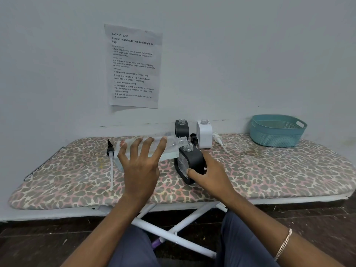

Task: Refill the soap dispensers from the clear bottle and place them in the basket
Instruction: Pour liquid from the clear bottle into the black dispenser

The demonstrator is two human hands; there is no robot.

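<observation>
My left hand (140, 162) grips the clear bottle (171, 144), tipped on its side with its open neck over the mouth of a black soap dispenser (192, 160). My right hand (210, 174) holds that black dispenser by its lower side, tilted toward me. Both stand uncapped. A second black dispenser (181, 128) and a white dispenser (204, 134) stand uncapped by the wall. The teal basket (277, 132) sits at the far right of the board.
A black pump with a long white tube (110, 157) lies to the left. Another black pump (193, 138) and a white pump (218, 138) lie beside the white dispenser. Everything rests on a leopard-print ironing board (269, 170). A paper sheet (133, 66) hangs on the wall.
</observation>
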